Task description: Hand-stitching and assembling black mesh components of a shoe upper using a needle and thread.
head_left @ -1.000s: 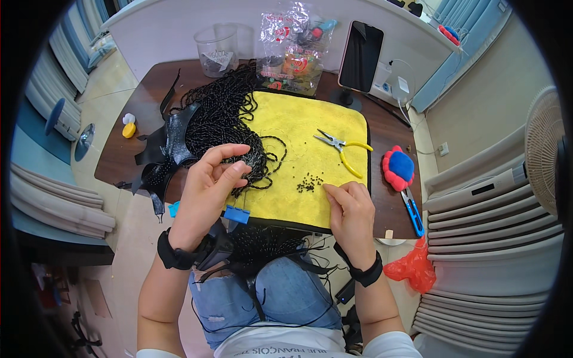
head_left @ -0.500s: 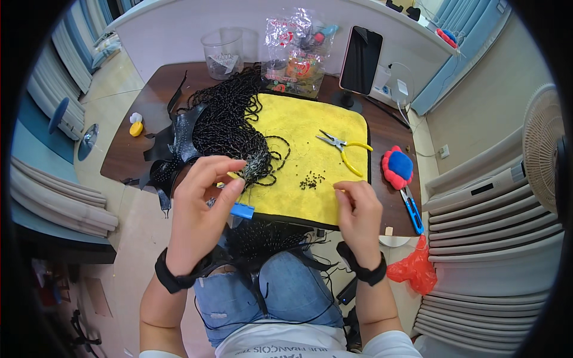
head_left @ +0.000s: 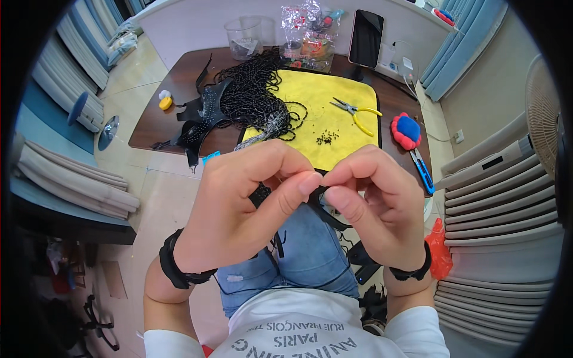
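My left hand (head_left: 242, 203) and my right hand (head_left: 382, 206) are raised close to me, thumb and forefinger of each pinched, their tips almost meeting. What sits between the fingertips is too small to make out. Beyond them a yellow cloth mat (head_left: 310, 95) carries a small pile of black beads (head_left: 327, 138) and a pair of yellow-handled pliers (head_left: 356, 113). A thick bundle of black beaded strands (head_left: 245, 83) lies over the mat's left side, with pale thread ends (head_left: 276, 124) at its near end. Behind my left hand, a blue clip (head_left: 210, 157) shows only in part.
Black studded leather-like pieces (head_left: 200, 122) lie left on the brown table (head_left: 161, 116). A clear cup (head_left: 243, 42), a plastic bag (head_left: 307, 42) and a phone on a stand (head_left: 366, 39) line the back. At right are a flower-shaped pincushion (head_left: 406, 131) and blue thread snips (head_left: 422, 172).
Both hands have come closer to me and toward each other, bringing their pinched fingertips together. The view has shifted, so the table now sits higher and farther right.
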Demonstrator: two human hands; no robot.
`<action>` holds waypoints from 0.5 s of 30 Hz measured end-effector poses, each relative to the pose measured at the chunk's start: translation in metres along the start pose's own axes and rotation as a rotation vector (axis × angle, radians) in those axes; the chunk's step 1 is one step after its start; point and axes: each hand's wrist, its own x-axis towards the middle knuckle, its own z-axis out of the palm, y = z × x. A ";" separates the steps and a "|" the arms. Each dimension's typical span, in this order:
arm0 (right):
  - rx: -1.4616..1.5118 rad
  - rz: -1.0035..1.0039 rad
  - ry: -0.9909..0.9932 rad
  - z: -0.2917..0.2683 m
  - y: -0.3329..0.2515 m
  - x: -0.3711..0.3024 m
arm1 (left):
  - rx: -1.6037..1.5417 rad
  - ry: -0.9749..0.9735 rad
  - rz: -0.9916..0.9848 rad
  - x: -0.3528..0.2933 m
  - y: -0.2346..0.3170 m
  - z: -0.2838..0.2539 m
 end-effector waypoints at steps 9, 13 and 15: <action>-0.357 -0.178 -0.142 -0.023 -0.016 -0.013 | 0.374 0.087 0.187 -0.019 0.027 -0.003; -0.263 -0.146 -0.164 -0.021 -0.024 -0.011 | 0.408 0.066 0.251 -0.018 0.032 0.005; -0.259 -0.140 -0.145 -0.021 -0.028 -0.012 | 0.400 0.072 0.282 -0.016 0.033 0.007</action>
